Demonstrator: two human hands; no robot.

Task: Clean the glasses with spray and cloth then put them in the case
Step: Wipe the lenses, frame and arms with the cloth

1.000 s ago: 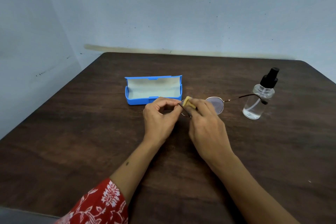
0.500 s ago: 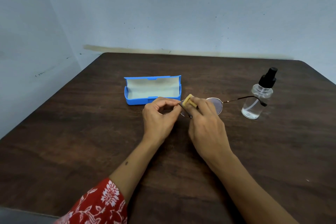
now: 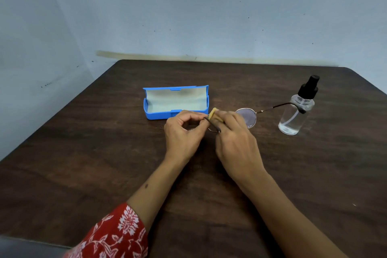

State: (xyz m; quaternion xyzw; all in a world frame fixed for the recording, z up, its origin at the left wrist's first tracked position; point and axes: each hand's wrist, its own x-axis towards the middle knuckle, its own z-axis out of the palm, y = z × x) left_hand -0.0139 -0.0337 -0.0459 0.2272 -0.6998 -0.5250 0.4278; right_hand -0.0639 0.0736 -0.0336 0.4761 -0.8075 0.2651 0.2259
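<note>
Little has moved since the earlier frames: both hands stay at one lens, cloth working.

Left hand [image 3: 184, 132] pinches the glasses [image 3: 247, 116] at the frame to steady them; right hand [image 3: 234, 132] presses the yellow cloth [image 3: 214, 113] on the lens. Open blue case [image 3: 176, 103] waits just beyond the left hand, spray bottle [image 3: 297, 111] right of the right hand.

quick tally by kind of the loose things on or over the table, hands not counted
glasses case: 1, blue, open
pair of glasses: 1, held
cloth: 1, yellowish, pinched in the right hand
spray bottle: 1, clear with black top
total: 4
</note>
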